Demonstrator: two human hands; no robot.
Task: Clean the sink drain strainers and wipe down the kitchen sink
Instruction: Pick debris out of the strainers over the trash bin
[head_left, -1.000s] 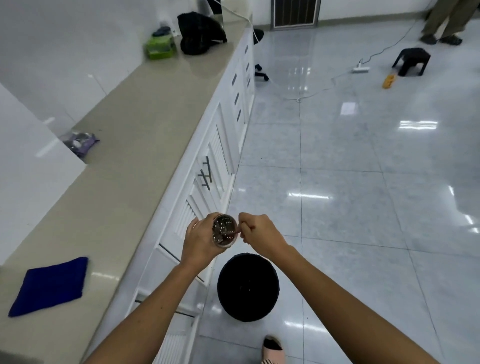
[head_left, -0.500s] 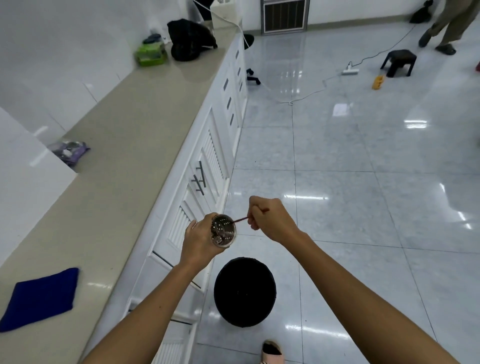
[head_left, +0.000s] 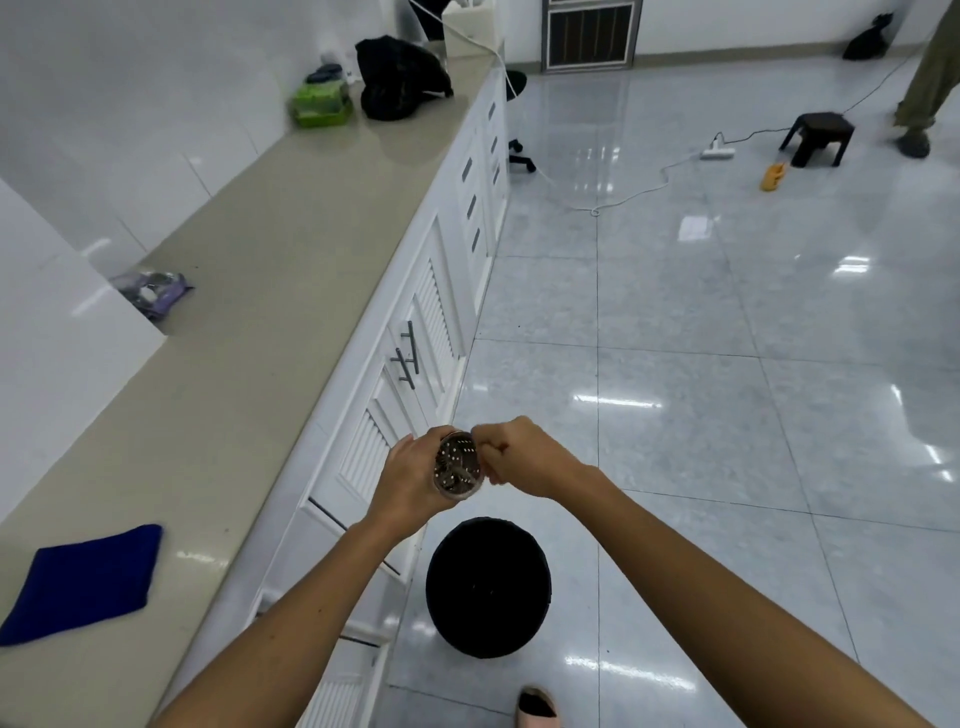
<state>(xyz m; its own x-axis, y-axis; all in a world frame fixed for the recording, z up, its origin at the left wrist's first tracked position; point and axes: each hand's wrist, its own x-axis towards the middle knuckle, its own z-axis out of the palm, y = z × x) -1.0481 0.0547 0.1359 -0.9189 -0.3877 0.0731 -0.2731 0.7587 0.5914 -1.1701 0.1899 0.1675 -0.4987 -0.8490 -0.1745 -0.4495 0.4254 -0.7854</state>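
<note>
At the bench's (head_left: 249, 322) near left end, about 8 o'clock in view, a blue cloth (head_left: 83, 582) lies flat. Farther along, against the white wall, sits a purple packet (head_left: 153, 293). At the far end, near 11 o'clock, a green box (head_left: 319, 104) stands just beside a black bag (head_left: 400, 78).

In front of the white cabinet doors (head_left: 415, 332), the left grip (head_left: 410, 480), a bare hand, wraps its fingers round the outside of the drain strainer (head_left: 460, 465). The strainer is a perforated metal cup held in the air off the bench. It lies on its side, with its long axis running roughly from 9 to 3 o'clock and its open mouth turned toward 3 o'clock and up at the camera. Dark bits cling inside.

The right grip (head_left: 524, 457) is curled tight, knuckles at the strainer's rim on its 3 o'clock side. I cannot tell whether it pinches anything.

A round black bin (head_left: 488, 587) stands on the floor at 6 o'clock from the strainer. A slippered foot (head_left: 537, 709) shows near the bottom edge.

Toward 1 o'clock, well apart, a white power strip (head_left: 718, 152), an orange object (head_left: 774, 175) and a dark stool (head_left: 818, 136) sit on the glossy tiles.
</note>
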